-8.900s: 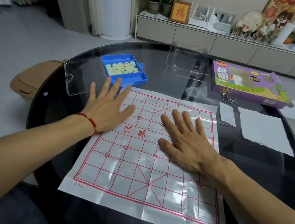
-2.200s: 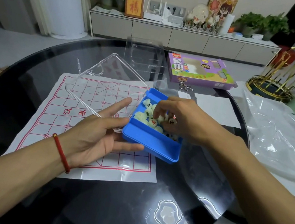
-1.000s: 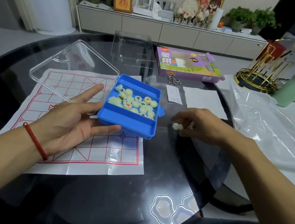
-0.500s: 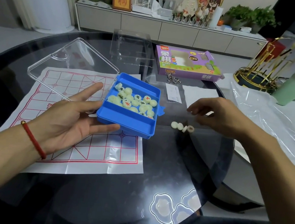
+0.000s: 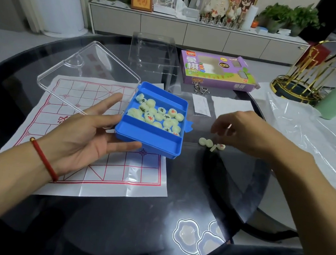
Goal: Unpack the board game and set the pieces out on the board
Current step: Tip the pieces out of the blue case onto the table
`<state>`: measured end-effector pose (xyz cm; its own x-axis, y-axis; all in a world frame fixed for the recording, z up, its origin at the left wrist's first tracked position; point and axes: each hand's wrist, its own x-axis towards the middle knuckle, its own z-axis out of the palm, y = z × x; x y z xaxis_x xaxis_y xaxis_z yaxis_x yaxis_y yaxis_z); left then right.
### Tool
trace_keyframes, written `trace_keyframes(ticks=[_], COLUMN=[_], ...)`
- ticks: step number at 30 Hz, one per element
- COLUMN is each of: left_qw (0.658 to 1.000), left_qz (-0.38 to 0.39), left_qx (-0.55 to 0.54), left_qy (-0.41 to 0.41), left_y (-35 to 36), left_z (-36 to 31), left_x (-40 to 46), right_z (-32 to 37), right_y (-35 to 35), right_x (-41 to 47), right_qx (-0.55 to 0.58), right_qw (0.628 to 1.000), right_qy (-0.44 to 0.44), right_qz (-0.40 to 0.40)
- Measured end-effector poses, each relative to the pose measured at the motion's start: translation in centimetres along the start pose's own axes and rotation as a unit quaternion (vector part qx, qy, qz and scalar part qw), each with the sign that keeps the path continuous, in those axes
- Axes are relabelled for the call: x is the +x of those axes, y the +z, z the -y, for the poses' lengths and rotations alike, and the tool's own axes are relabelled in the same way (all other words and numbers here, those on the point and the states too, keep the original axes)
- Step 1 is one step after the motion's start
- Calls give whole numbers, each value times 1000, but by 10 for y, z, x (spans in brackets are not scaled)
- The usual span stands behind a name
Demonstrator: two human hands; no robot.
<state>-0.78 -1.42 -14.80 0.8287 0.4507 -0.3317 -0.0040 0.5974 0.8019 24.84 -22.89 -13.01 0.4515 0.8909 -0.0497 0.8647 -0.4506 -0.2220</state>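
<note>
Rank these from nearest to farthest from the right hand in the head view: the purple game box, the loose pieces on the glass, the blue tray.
1. Loose pieces: on the glass table, just below the fingers of the right hand.
2. Blue tray: to the hand's left, held by the left hand over the board.
3. Purple game box: far side of the table.

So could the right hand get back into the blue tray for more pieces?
Probably yes: the right hand hovers just beside the blue tray, whose clear lid is swung open, leaving the pieces uncovered.
</note>
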Motion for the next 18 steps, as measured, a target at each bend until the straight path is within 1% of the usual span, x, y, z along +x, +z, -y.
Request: trace_keyframes(ticks=[2, 4, 14, 18], left_qw=[1000, 1000, 1000, 1000], left_qz=[-1, 1, 0, -5], left_qx=[0, 0, 2, 1], left_qy=[1, 0, 4, 3], left_y=[0, 0, 0, 0], left_z=[-1, -1, -1, 0], left_x=[-1, 0, -1, -1], right_z=[-7, -8, -9, -9], right_y=[2, 5, 12, 13], right_x=[-3, -4, -2, 2], right_qx=[4, 6, -8, -12], right_qw=[999, 998, 998, 999], right_qy=[9, 1, 16, 24], right_qz=[48, 63, 56, 17])
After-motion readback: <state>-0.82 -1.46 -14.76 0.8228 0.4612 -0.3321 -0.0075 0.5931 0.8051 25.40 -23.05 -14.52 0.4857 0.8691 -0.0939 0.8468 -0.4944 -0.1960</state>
